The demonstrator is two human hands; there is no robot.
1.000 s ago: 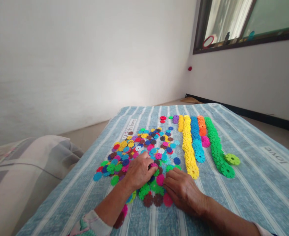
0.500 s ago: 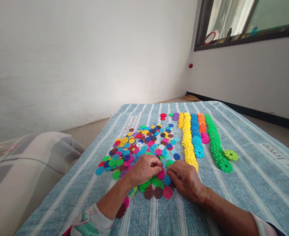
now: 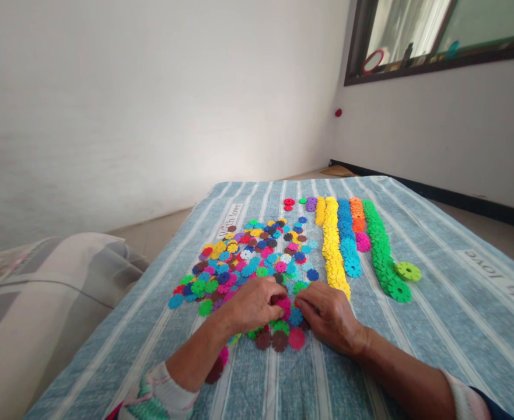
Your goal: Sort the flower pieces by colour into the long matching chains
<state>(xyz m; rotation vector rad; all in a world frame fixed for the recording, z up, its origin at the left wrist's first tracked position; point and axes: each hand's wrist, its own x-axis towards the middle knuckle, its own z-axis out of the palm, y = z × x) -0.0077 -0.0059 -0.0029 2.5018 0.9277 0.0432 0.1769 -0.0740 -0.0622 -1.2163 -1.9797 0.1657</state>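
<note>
A spread of notched plastic snowflake discs in many colours lies in front of me. My left hand is over its near part, with thumb and fingertips closed on a pink snowflake disc. Just to the right is my right hand, its fingers curled together; whatever they hold is hidden. A blue disc shows between the hands. Nearer to me lie brown discs and a reddish-pink disc.
Overlapping rows of sorted discs run along the right: yellow, blue, orange and green. A light-green disc sits beside the green row. A striped cloth covers the surface. Draped fabric is at left.
My left fingertips have shifted slightly down and left, around the pink disc. My right hand stays nearly in place. The whole view has moved a little.
</note>
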